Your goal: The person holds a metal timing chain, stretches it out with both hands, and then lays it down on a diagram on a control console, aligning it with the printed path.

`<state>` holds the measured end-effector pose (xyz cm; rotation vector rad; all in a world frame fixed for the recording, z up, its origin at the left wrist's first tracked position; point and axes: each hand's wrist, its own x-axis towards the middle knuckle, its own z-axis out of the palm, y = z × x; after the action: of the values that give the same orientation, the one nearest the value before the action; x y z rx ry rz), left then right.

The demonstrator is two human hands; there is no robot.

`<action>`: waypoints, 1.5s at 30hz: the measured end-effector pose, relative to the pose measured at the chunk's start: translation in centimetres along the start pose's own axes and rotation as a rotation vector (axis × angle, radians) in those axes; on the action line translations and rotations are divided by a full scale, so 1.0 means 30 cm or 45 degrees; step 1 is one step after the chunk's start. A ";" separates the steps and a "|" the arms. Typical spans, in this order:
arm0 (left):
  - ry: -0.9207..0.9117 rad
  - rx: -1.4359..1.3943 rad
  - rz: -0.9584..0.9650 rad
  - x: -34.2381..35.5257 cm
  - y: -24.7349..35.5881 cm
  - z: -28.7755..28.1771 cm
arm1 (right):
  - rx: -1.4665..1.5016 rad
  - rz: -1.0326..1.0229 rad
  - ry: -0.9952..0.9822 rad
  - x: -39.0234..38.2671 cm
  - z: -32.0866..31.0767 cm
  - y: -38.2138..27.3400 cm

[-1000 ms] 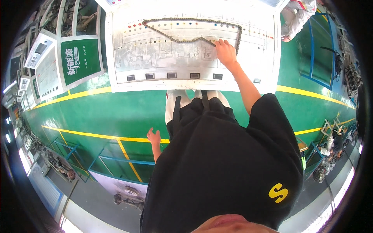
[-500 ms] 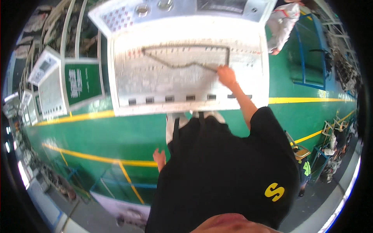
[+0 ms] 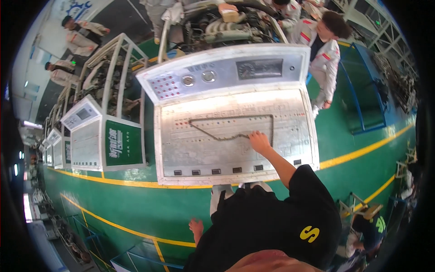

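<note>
Right hand (image 3: 260,139) at the dark chain (image 3: 231,118).
It seems to touch; can't tell if it's pinching. The chain loops from ten to one o'clock on the pale board (image 3: 195,156). Left hand (image 3: 196,225), seven o'clock, hangs loose. Gentle pushes should keep links flat.

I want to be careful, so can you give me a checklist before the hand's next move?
1. Right hand at the chain: ok, by its lower run.
2. Chain lying on the panel: ok.
3. Lower run straight: not ok, it bends.
4. Right hand's grip firm: cannot tell, the fingertips are too small to see clearly.
5. Left hand away from the panel: ok.
</note>
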<state>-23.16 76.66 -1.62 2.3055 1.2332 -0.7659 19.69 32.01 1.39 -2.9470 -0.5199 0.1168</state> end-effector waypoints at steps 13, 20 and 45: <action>-0.032 -0.124 -0.225 -0.046 0.054 0.044 | 0.012 -0.107 -0.173 -0.121 -0.056 0.162; -0.048 -0.265 -0.207 -0.081 0.065 0.011 | -0.015 0.052 -0.230 -0.039 -0.088 0.039; -0.002 -0.174 -0.211 -0.070 0.021 0.042 | -0.049 -0.079 -0.288 0.025 -0.033 0.063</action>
<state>-23.95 74.30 -1.19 2.1135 1.4431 -0.7141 21.11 30.38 2.03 -2.9679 -0.6492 0.4423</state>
